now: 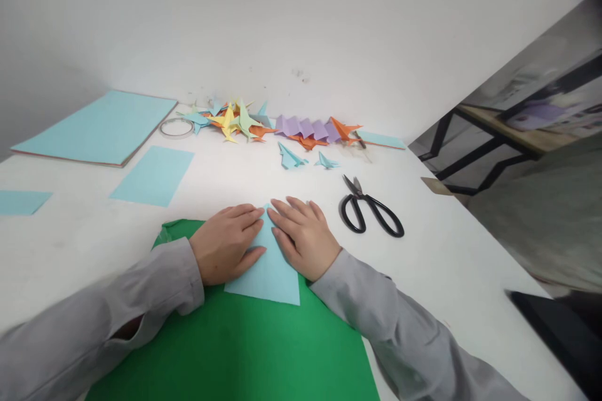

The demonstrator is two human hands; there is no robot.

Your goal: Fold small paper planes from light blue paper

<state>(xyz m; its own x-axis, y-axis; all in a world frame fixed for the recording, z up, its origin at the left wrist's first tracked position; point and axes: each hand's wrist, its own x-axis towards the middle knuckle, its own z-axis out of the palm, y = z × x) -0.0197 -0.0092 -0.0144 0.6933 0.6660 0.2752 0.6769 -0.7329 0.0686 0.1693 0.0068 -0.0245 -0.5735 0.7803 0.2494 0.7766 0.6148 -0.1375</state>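
Note:
A sheet of light blue paper [266, 279] lies on a green mat [235, 351], its far end narrowing to a point between my hands. My left hand [226, 244] rests flat on the paper's left edge, fingers stretched toward the tip. On the right edge, my right hand [305, 235] presses down with its fingers spread. Both hands cover much of the paper's upper sides, so the folds beneath them are hidden. Black-handled scissors [371, 207] lie to the right of my right hand, blades partly apart.
Loose blue paper pieces [153, 175] and a large blue sheet stack [103, 128] lie at left. Along the wall are a roll of tape [177, 128], folded paper cranes [235, 120], a purple pleated strip [305, 129] and small blue folded pieces [290, 156]. The white table [437, 276] ends at right.

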